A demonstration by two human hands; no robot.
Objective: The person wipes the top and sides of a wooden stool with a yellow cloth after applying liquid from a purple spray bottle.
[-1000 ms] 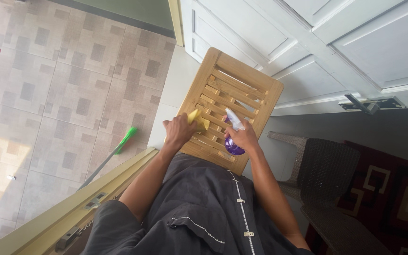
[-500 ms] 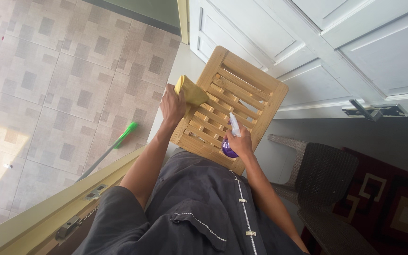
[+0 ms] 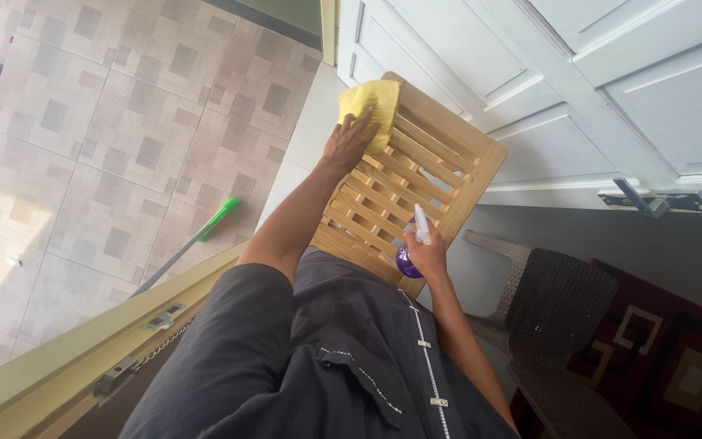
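Yellow cloth (image 3: 370, 110) lies flat on the far corner of the slatted wooden bench (image 3: 448, 175), under the spread fingers (image 3: 359, 126) of our left hand (image 3: 347, 144), arm stretched out straight. We count one cloth, one bench and one purple spray bottle (image 3: 413, 248). Our right hand (image 3: 426, 256) wraps the bottle at the bench's near edge, elbow bent.

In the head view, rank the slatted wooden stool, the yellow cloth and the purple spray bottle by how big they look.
1. Slatted wooden stool, clearly the largest.
2. Yellow cloth, under the left hand at the stool's far corner.
3. Purple spray bottle, partly hidden by the right hand; it looks smallest, though its hidden part makes that less certain.
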